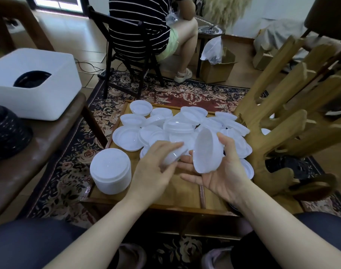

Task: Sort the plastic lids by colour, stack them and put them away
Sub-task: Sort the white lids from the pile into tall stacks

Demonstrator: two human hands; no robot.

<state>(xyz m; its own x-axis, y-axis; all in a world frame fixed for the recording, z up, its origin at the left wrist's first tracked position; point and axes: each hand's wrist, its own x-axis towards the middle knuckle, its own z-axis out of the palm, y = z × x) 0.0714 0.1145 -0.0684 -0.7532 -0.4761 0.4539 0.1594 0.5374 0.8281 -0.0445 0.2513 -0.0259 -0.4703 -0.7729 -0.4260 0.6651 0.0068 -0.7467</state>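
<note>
Several loose white plastic lids lie heaped on a low wooden table. A neat stack of white lids stands at the table's left front corner. My right hand, palm up, grips a small stack of white lids tilted on edge, thumb on its far rim. My left hand holds a single white lid by its rim, close beside that small stack.
A white bin with black lids inside sits on a brown bench at left, beside a stack of black lids. A wooden rack stands right of the table. A seated person on a black chair is behind.
</note>
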